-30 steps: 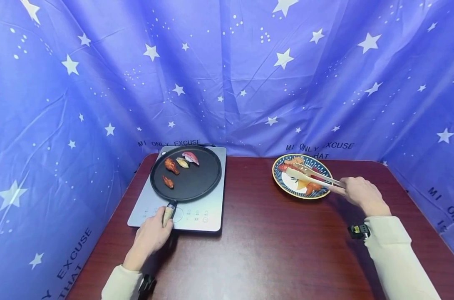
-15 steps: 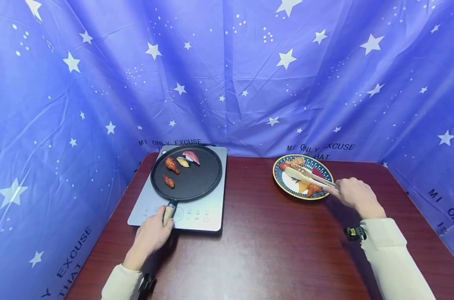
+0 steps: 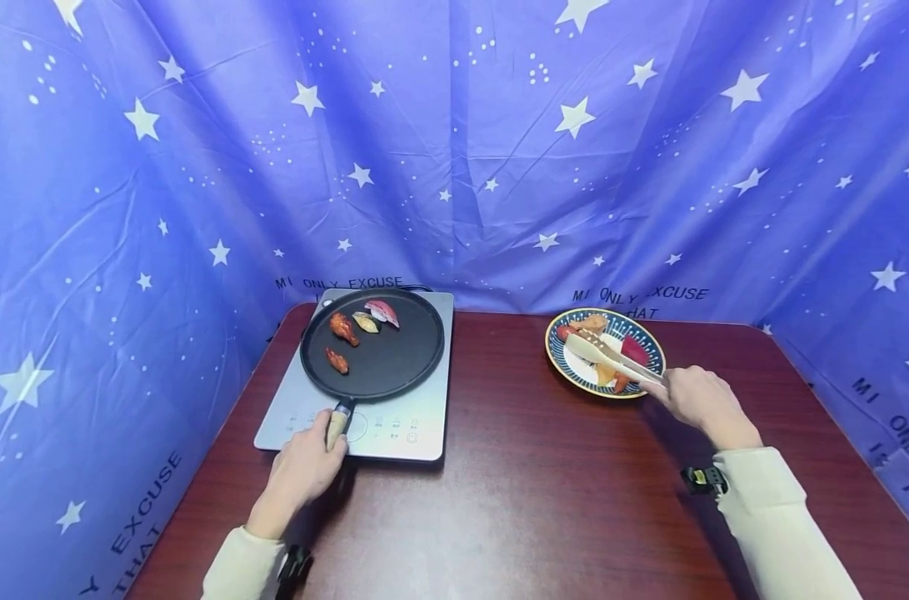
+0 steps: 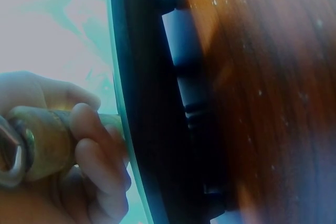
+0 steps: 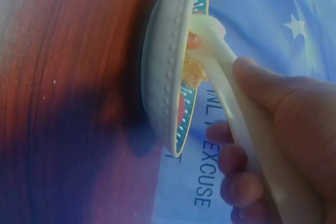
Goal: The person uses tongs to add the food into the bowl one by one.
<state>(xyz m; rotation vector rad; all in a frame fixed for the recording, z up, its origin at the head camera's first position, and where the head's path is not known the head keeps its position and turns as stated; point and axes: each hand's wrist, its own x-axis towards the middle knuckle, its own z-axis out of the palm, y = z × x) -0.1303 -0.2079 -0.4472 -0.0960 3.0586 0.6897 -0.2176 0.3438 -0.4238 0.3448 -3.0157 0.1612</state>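
My left hand (image 3: 302, 467) grips the wooden handle (image 3: 337, 427) of a flat black frying pan (image 3: 394, 358). In the left wrist view, my fingers curl round that handle. On the pan lie a chicken drumstick (image 3: 342, 328), a chicken wing (image 3: 337, 361) and two sushi-like pieces, one pale and yellow, one red-and-white (image 3: 382, 314). My right hand (image 3: 701, 404) holds pale tongs (image 3: 611, 358), their arms squeezed close together over a patterned plate (image 3: 570, 377). At the tong tips is a reddish food piece (image 5: 194, 40), partly hidden by the tongs.
A silver induction cooktop (image 3: 420, 446) carries the pan on the left of the dark red wooden table (image 3: 506, 467). Other food on the plate includes a red piece (image 3: 634, 350) and a tan one (image 3: 589, 322). A blue star-patterned curtain (image 3: 454, 167) surrounds the table.
My right hand has shifted slightly left and its tongs have narrowed, the two arms now nearly together at the reddish piece. My left hand and the pan stay in place.
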